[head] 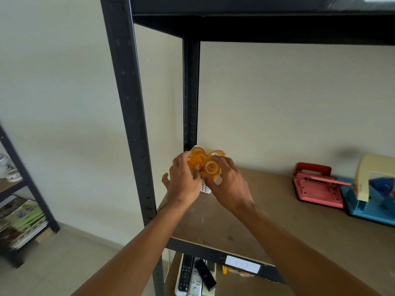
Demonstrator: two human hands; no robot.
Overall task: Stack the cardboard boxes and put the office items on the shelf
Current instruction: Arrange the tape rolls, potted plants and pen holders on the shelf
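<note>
A black metal shelf unit (126, 103) fills the view, its front upright rising at left and a dark upper board spanning the top, with a pale wall behind. Its brown board shelf (267, 210) is at chest level and carries, at the far right, a blue and cream tape dispenser (372, 201) touching a red hole punch (316, 186) on its left, both well apart from the hands. At the shelf's back left corner, close to the rear upright, both hands hold a small white perforated basket (205, 188) heaped with orange-tinted tape rolls (211, 166). The left hand (183, 178) grips the basket's left side, fingers curled over the rolls, thumb spread outward. The right hand (228, 180) grips the right side, fingers bent round the rolls and rim. Whether the basket rests on the board or hangs just above it cannot be told. On the lower shelf, remote controls (192, 276) lie side by side beneath a white label (242, 266) on the shelf's front rail. Far left, a second rack holds stacked magazines (23, 223).
</note>
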